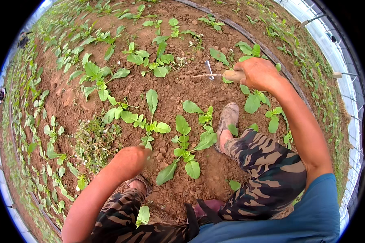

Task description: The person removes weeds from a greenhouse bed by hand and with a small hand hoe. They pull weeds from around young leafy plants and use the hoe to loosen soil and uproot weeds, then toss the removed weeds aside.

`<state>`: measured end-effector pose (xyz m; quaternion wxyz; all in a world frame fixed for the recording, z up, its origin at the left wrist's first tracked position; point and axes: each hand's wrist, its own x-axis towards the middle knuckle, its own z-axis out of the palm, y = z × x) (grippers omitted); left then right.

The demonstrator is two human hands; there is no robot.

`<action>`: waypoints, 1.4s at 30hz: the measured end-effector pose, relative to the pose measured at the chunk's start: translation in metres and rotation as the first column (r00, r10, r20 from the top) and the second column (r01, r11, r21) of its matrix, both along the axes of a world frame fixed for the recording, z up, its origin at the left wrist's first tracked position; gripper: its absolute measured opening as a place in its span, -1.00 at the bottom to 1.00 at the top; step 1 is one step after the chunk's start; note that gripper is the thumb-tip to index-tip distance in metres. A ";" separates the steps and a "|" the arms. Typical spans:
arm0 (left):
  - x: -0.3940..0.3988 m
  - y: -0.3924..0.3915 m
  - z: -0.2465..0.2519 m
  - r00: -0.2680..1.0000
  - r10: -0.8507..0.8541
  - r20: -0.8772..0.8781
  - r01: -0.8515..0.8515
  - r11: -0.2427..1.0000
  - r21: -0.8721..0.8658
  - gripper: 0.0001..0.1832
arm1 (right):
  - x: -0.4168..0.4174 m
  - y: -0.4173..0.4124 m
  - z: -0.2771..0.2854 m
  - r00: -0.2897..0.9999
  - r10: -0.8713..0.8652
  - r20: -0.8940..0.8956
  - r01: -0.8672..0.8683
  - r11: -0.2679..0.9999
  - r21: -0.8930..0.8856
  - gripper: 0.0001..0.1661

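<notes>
My right hand (257, 73) grips the wooden handle (233, 75) of a small hand hoe. Its thin shank reaches left, and the narrow bright blade (209, 70) is over the crumbly brown soil. My left hand (132, 162) is low, beside a leafy seedling (147, 139); its fingertips are blurred and partly hidden, so whether they hold anything is unclear. Right of that hand grows a broad-leaved seedling (184, 148). A clump of small-leaved weeds (95, 141) lies just left of the same hand.
My shoe (228, 121) is planted among the seedlings, close to several leaves. A dark hose (246, 33) runs along the bed at upper right. Rows of young plants (94, 73) spread to the left. Pale sheeting (331, 39) borders the plot on the right.
</notes>
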<state>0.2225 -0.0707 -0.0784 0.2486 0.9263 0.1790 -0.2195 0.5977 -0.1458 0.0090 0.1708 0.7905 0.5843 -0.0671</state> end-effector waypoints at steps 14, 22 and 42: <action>0.196 -0.029 -0.267 0.909 -0.370 0.191 0.344 0.926 0.158 -0.85 | 0.049 0.088 0.017 0.989 -0.057 -0.133 0.073 0.990 0.122 -0.45; 0.159 0.068 -0.220 0.903 0.334 0.271 -0.195 0.880 -0.434 -0.83 | 0.078 0.127 0.024 0.994 -0.100 -0.035 0.105 0.980 0.170 -0.50; 0.078 0.124 -0.229 0.399 0.780 0.482 -0.837 0.524 -0.156 -0.85 | 0.036 0.082 0.014 0.998 -0.021 -0.053 0.039 0.932 0.361 -0.52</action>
